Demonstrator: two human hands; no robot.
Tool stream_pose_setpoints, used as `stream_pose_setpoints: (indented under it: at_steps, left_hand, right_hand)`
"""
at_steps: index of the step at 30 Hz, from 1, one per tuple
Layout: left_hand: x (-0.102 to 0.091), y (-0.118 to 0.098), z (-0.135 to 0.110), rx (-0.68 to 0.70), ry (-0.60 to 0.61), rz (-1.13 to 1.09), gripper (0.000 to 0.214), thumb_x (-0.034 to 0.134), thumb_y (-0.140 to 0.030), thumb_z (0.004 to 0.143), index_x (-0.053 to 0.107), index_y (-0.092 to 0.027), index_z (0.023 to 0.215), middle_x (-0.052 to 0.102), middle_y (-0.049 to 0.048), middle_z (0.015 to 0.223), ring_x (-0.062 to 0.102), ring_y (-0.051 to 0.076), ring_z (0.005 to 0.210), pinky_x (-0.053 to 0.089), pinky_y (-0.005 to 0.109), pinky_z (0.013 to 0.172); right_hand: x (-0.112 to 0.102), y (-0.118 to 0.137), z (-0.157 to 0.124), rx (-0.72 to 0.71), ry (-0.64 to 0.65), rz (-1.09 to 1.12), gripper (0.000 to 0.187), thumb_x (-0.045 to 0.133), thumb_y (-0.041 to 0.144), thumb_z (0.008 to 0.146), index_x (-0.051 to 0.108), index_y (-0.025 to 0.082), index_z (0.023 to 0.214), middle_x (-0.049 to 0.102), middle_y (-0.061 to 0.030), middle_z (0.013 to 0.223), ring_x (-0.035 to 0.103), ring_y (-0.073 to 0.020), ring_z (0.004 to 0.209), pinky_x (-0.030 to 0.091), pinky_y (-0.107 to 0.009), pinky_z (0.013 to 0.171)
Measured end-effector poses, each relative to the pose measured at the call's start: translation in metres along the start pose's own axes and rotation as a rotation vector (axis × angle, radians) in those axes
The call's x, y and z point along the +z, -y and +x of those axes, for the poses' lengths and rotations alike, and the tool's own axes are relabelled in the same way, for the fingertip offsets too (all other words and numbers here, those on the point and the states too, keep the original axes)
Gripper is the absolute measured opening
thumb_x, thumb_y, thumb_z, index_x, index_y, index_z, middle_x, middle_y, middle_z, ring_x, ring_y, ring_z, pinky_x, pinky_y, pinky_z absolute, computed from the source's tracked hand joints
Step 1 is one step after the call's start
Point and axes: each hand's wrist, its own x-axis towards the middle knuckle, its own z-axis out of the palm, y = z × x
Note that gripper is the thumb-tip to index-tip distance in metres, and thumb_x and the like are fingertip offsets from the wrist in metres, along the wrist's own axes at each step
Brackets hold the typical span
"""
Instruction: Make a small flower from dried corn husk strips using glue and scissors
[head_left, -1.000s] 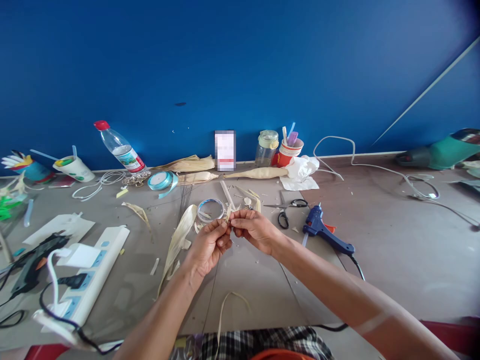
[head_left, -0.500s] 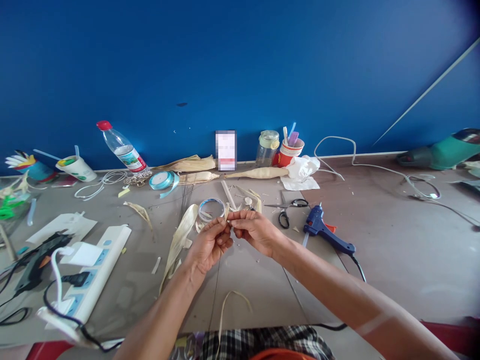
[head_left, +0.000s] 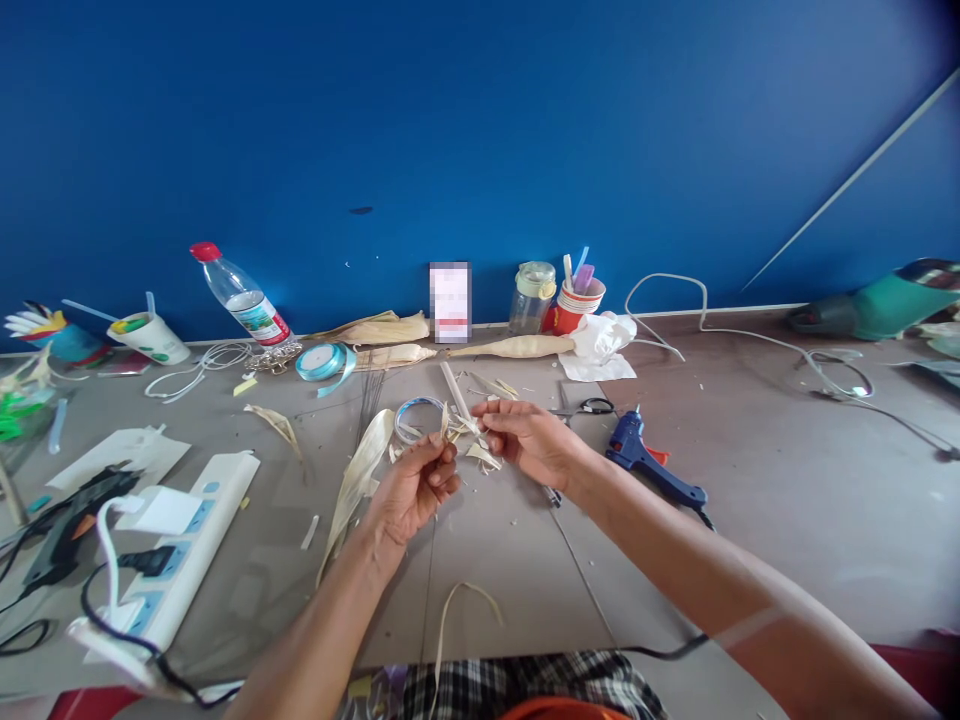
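Observation:
My left hand (head_left: 420, 485) pinches a small dried corn husk piece (head_left: 445, 418) between thumb and forefinger, with its tip pointing up. A short gap away, my right hand (head_left: 536, 440) has its thumb and forefinger drawn close together over the pale scraps; what they hold, if anything, is too small to make out. Behind the left fingertips lies a roll of tape (head_left: 409, 405), partly covered. A white stick (head_left: 455, 390) lies just beyond the hands. Husk scraps (head_left: 484, 457) are scattered under the right fingers. A long husk leaf (head_left: 364, 460) lies left of my left hand.
Right of my right arm lies a blue glue gun (head_left: 652, 465), with black-handled scissors (head_left: 596, 406) partly hidden behind the hand. A power strip (head_left: 202, 540) takes up the left. Along the blue wall stand a bottle (head_left: 247, 300), a jar (head_left: 531, 300) and paper cups (head_left: 577, 305).
My hands, which met at the fingertips, have come apart. The right hand has shifted slightly right and away from me, while the left keeps the husk piece.

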Motion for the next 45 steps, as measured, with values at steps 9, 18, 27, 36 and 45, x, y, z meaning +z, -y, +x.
stream_pose_setpoints:
  at_steps: [9, 18, 27, 36, 45]
  left_hand:
    - [-0.001, -0.005, 0.0, 0.054, -0.038, -0.057, 0.016, 0.063, -0.017, 0.072, 0.048, -0.015, 0.071, 0.044, -0.0059, 0.064, 0.024, 0.0, 0.042, 0.03, 0.014, 0.042]
    - [0.0, -0.002, 0.002, 0.06, -0.048, -0.059, 0.014, 0.064, -0.019, 0.074, 0.051, -0.014, 0.077, 0.044, -0.0062, 0.066, 0.024, 0.0, 0.042, 0.032, 0.013, 0.042]
    - [-0.001, -0.004, 0.001, 0.107, -0.066, -0.015, 0.02, 0.064, -0.02, 0.074, 0.045, -0.016, 0.07, 0.045, -0.007, 0.065, 0.024, -0.001, 0.041, 0.031, 0.014, 0.043]
    - [0.002, -0.001, 0.001, 0.102, -0.079, 0.012, 0.021, 0.065, -0.019, 0.073, 0.044, -0.017, 0.069, 0.048, -0.006, 0.063, 0.03, 0.0, 0.042, 0.029, 0.014, 0.043]
    - [-0.004, -0.006, 0.004, 0.157, -0.076, -0.022, 0.02, 0.065, -0.02, 0.073, 0.046, -0.016, 0.069, 0.048, -0.006, 0.065, 0.031, 0.0, 0.043, 0.031, 0.015, 0.045]
  right_hand:
    - [-0.043, 0.024, -0.017, -0.134, -0.116, -0.08, 0.024, 0.067, 0.025, 0.066, 0.061, 0.016, 0.087, 0.053, -0.0004, 0.073, 0.042, -0.0072, 0.053, 0.034, -0.025, 0.053]
    - [-0.066, 0.018, -0.004, -0.205, -0.266, -0.856, 0.017, 0.059, 0.029, 0.071, 0.063, 0.019, 0.083, 0.057, 0.001, 0.066, 0.047, -0.0106, 0.054, 0.034, -0.025, 0.051]
    - [-0.077, 0.024, -0.002, -0.255, -0.234, -1.066, 0.017, 0.055, 0.03, 0.075, 0.065, 0.02, 0.084, 0.062, -0.0001, 0.067, 0.051, -0.0127, 0.057, 0.036, -0.025, 0.054]
    - [-0.059, 0.023, -0.024, -0.213, -0.145, -1.094, 0.022, 0.051, 0.033, 0.078, 0.064, 0.019, 0.089, 0.059, 0.0015, 0.066, 0.05, -0.0109, 0.056, 0.038, -0.023, 0.055]
    - [-0.048, 0.015, -0.029, -0.252, -0.114, -1.15, 0.019, 0.049, 0.028, 0.077, 0.064, 0.018, 0.083, 0.06, 0.0016, 0.068, 0.05, -0.0106, 0.06, 0.037, -0.022, 0.057]
